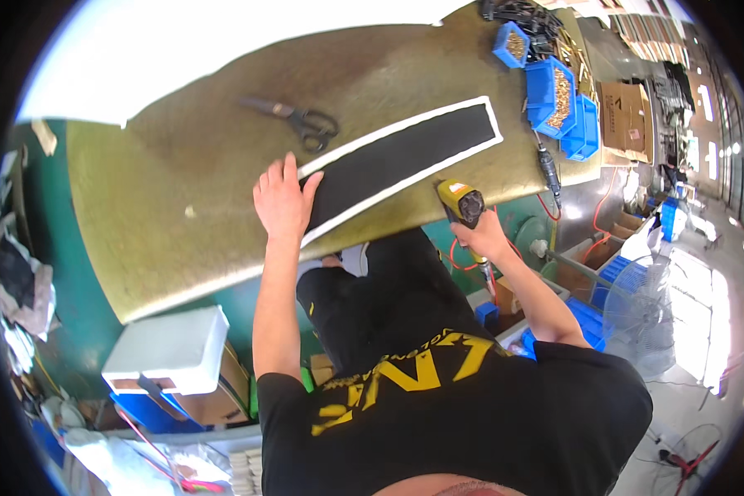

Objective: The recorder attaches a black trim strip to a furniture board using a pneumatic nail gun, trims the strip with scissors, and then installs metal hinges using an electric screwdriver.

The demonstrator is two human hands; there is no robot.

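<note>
A long black panel [405,149] with a white border lies on the olive-topped table, slanting up to the right. My left hand [284,200] rests on its left end, fingers stretched out and thumb apart, partly covering that end. In my right hand [486,235] is a yellow-and-black air stapler [461,201], held by its handle near the table's front edge, below the panel's right half. A hose fitting shows under its grip. Black-handled scissors [306,124] lie beyond my left hand, apart from the panel.
Blue bins [550,97] of small brass-coloured parts stand at the table's right end, near a cardboard box [625,122]. A power screwdriver [549,172] hangs at that edge. A fan [641,310] stands at right. A white box [170,350] sits at lower left.
</note>
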